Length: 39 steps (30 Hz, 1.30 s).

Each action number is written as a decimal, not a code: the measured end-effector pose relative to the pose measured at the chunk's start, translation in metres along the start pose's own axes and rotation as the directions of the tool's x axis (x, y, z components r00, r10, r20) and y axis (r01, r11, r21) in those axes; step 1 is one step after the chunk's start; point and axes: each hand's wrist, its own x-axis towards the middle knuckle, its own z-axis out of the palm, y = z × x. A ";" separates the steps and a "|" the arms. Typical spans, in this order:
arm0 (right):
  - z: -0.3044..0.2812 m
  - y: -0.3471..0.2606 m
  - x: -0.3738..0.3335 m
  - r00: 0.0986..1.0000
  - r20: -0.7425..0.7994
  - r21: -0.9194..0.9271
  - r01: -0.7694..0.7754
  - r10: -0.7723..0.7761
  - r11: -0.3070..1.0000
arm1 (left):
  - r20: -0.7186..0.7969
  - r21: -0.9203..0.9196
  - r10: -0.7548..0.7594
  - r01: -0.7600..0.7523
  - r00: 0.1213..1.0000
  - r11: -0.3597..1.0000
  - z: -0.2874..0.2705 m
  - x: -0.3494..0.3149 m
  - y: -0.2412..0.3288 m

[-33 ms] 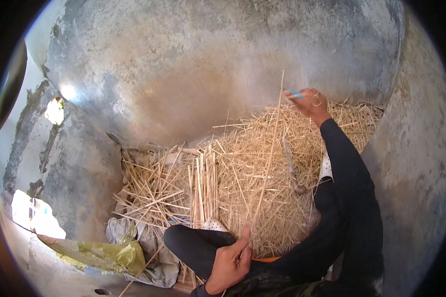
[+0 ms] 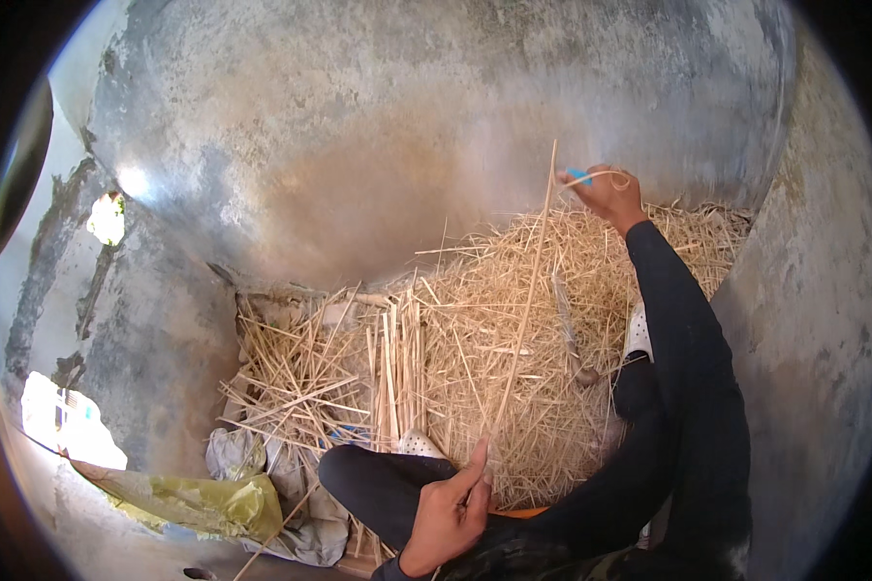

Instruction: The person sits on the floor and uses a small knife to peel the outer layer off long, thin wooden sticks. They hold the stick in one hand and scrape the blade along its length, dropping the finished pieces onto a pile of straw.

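A long thin bamboo strip (image 2: 525, 324) slants up and away over a heap of pale shavings (image 2: 601, 281). Its near end is pinched in my left hand (image 2: 450, 518), low in the middle, with the index finger stretched along it. Beside the strip's far end is my right hand (image 2: 610, 198), closed on a small blue tool (image 2: 579, 177) whose kind I cannot make out. A thin pale curl of shaving loops over those fingers. Between my legs and the wall lies a long greyish blade-like thing (image 2: 564, 310) with a rounded brown end.
Split strips (image 2: 389, 363) stand bunched left of the heap; a loose tangle of strips (image 2: 295, 358) lies farther left. A yellowish sheet (image 2: 233, 504) and a grey sack (image 2: 320, 523) are at lower left. Concrete walls (image 2: 378, 145) enclose the heap. My legs flank it in white perforated shoes (image 2: 639, 332).
The pale curl at my right hand has shifted and now sticks out more over the fingers. Both hands stay almost where they were.
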 end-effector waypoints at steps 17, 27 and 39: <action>0.019 -0.102 -0.191 0.834 0.213 0.559 0.323 -0.509 0.764 | 0.027 -0.791 -0.303 0.205 0.953 0.577 -0.013 0.026 -0.040; 0.019 -0.114 -0.201 0.776 0.038 0.381 0.572 -0.630 0.727 | 0.005 -0.600 -0.256 0.208 0.967 0.773 -0.014 0.015 -0.029; 0.018 -0.100 -0.183 0.739 -0.126 0.267 0.668 -0.662 0.695 | -0.022 -0.459 -0.191 0.159 0.981 0.874 -0.006 0.016 -0.008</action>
